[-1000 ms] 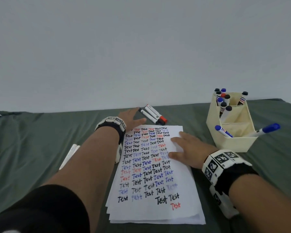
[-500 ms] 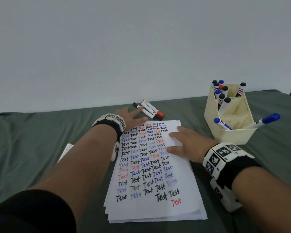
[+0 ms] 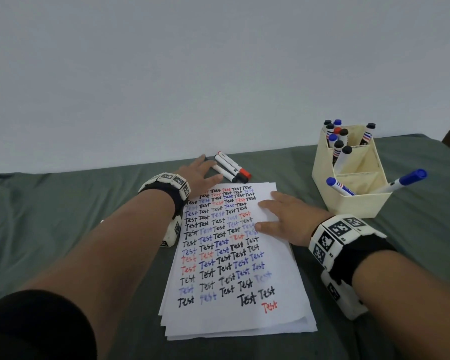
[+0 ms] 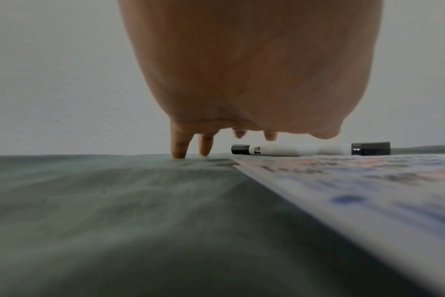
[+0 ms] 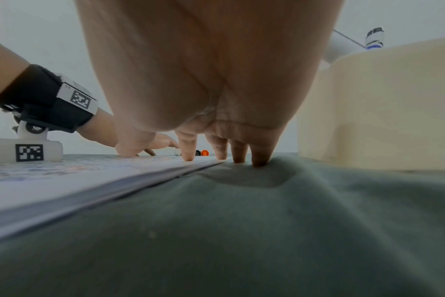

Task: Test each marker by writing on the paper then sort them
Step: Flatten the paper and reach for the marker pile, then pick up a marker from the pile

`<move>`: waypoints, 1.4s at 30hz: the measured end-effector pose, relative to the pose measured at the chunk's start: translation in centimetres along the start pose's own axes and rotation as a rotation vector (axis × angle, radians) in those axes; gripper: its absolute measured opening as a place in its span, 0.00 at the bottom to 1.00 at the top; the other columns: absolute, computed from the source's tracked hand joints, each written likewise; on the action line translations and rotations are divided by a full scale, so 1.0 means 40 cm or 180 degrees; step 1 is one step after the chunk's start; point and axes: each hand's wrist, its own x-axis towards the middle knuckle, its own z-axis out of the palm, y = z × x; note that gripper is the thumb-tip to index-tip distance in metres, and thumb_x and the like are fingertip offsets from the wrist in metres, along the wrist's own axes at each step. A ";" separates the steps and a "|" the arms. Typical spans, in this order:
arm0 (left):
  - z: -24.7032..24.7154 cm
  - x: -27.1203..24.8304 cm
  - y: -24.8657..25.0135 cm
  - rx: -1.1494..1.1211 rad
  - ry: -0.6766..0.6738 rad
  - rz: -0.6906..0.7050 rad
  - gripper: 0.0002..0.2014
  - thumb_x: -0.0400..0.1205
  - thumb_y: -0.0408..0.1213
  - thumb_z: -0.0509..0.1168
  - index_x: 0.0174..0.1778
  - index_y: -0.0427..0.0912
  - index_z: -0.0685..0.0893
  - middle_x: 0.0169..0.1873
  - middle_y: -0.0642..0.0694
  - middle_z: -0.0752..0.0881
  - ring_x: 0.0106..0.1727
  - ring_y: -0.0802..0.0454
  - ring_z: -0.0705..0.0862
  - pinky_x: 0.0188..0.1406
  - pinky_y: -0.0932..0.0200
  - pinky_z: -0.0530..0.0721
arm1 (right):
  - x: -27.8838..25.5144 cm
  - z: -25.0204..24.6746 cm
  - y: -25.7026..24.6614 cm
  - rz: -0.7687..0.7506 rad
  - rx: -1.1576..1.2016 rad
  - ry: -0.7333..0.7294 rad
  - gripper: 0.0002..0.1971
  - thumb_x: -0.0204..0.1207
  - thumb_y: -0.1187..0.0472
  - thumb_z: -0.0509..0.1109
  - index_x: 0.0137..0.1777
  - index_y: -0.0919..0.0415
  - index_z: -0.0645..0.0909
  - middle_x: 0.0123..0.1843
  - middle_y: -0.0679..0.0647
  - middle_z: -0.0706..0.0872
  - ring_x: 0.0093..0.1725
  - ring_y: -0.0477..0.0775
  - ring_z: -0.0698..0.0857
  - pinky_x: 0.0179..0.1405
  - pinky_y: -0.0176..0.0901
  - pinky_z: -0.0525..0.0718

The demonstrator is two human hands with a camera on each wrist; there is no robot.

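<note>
Left hand [image 3: 200, 175] lies flat, fingers spread and holding nothing, just beyond the far left corner of the paper [image 3: 283, 268]. Its fingertips [image 4: 179, 148] touch the green cloth [image 3: 63, 216] in the left wrist view, and the three loose markers [image 3: 230, 169] lie immediately to its right, the nearest a black-capped one [image 4: 310, 149]. Whether any finger yet touches that marker cannot be determined; from the head view the fingers overlap its near end. Judgement: the hand is placed to take up the next untested marker.

Right hand [image 3: 283, 219] is likewise flat and empty, palm down on the right half of the sheet, some fingertips [image 5: 188, 152] on the paper and the outer ones on the cloth past its edge. Judgement: it is there to pin the stack against sliding while the other hand works.

To the right of this hand and close by stands the cream divided holder [image 3: 359, 203], with capped markers upright in its far compartments and two blue-capped markers [image 3: 340, 187] leaning out of the near one. Judgement: these are sorted; the rows of "Test" fill most of the sheet, so the task is well advanced, with three markers outstanding.
</note>
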 end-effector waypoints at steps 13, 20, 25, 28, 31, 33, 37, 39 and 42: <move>0.011 0.014 -0.017 0.0855 0.0836 0.0145 0.18 0.86 0.48 0.60 0.72 0.62 0.76 0.79 0.55 0.68 0.80 0.44 0.62 0.74 0.40 0.65 | 0.000 -0.003 0.003 -0.0008 -0.0038 -0.0024 0.40 0.81 0.28 0.58 0.89 0.42 0.55 0.93 0.51 0.46 0.91 0.55 0.48 0.87 0.55 0.53; -0.017 0.001 -0.005 0.0448 0.0831 -0.0125 0.04 0.88 0.49 0.59 0.49 0.56 0.72 0.42 0.51 0.82 0.55 0.45 0.82 0.52 0.49 0.73 | 0.000 -0.004 0.002 0.0002 -0.0025 0.0014 0.40 0.82 0.29 0.58 0.90 0.43 0.54 0.93 0.50 0.45 0.90 0.55 0.51 0.86 0.56 0.57; -0.055 -0.055 0.016 -0.0332 0.1131 0.0309 0.02 0.89 0.43 0.60 0.51 0.52 0.72 0.36 0.51 0.80 0.35 0.50 0.80 0.33 0.54 0.77 | -0.003 -0.006 -0.002 0.0010 0.0126 0.0258 0.43 0.82 0.32 0.63 0.90 0.46 0.48 0.92 0.48 0.41 0.88 0.57 0.59 0.83 0.57 0.66; -0.058 -0.095 0.034 -0.0162 0.1065 0.0504 0.05 0.89 0.41 0.59 0.55 0.46 0.78 0.39 0.51 0.80 0.37 0.51 0.79 0.35 0.56 0.75 | -0.010 -0.007 -0.005 -0.0041 0.0221 0.0608 0.46 0.82 0.36 0.67 0.90 0.47 0.44 0.92 0.51 0.38 0.90 0.60 0.52 0.86 0.61 0.61; -0.041 -0.142 0.067 0.0364 0.0863 0.0860 0.11 0.90 0.43 0.58 0.57 0.44 0.84 0.42 0.51 0.81 0.40 0.54 0.80 0.37 0.62 0.74 | -0.014 -0.008 -0.005 -0.0150 -0.0078 0.1129 0.45 0.82 0.38 0.66 0.89 0.47 0.42 0.92 0.54 0.39 0.90 0.61 0.45 0.88 0.65 0.53; -0.034 -0.184 0.090 0.0227 0.0803 0.1048 0.11 0.89 0.46 0.59 0.60 0.48 0.83 0.43 0.53 0.81 0.40 0.56 0.79 0.36 0.62 0.74 | -0.016 -0.008 -0.008 -0.0221 -0.0213 0.1280 0.42 0.83 0.39 0.65 0.89 0.45 0.45 0.91 0.52 0.46 0.90 0.60 0.49 0.86 0.66 0.57; -0.032 -0.253 0.144 0.0050 0.0546 0.1248 0.12 0.89 0.50 0.58 0.66 0.54 0.79 0.45 0.55 0.81 0.40 0.55 0.77 0.39 0.56 0.72 | -0.019 -0.023 -0.017 -0.0581 -0.0283 0.1216 0.22 0.86 0.43 0.63 0.78 0.45 0.72 0.71 0.48 0.80 0.72 0.57 0.72 0.69 0.56 0.74; -0.032 -0.269 0.165 0.0043 0.0263 0.1223 0.14 0.89 0.52 0.56 0.68 0.55 0.78 0.45 0.53 0.82 0.42 0.53 0.78 0.44 0.54 0.75 | -0.018 -0.030 -0.021 -0.0671 -0.0355 0.0981 0.13 0.88 0.47 0.62 0.63 0.50 0.83 0.55 0.49 0.86 0.62 0.55 0.76 0.60 0.52 0.77; -0.033 -0.280 0.173 -0.0087 0.0188 0.1149 0.18 0.89 0.54 0.56 0.73 0.56 0.77 0.43 0.56 0.79 0.44 0.54 0.77 0.48 0.58 0.73 | -0.018 -0.032 -0.030 -0.0608 -0.0127 0.0767 0.11 0.89 0.51 0.62 0.59 0.54 0.84 0.49 0.49 0.83 0.52 0.53 0.79 0.49 0.48 0.77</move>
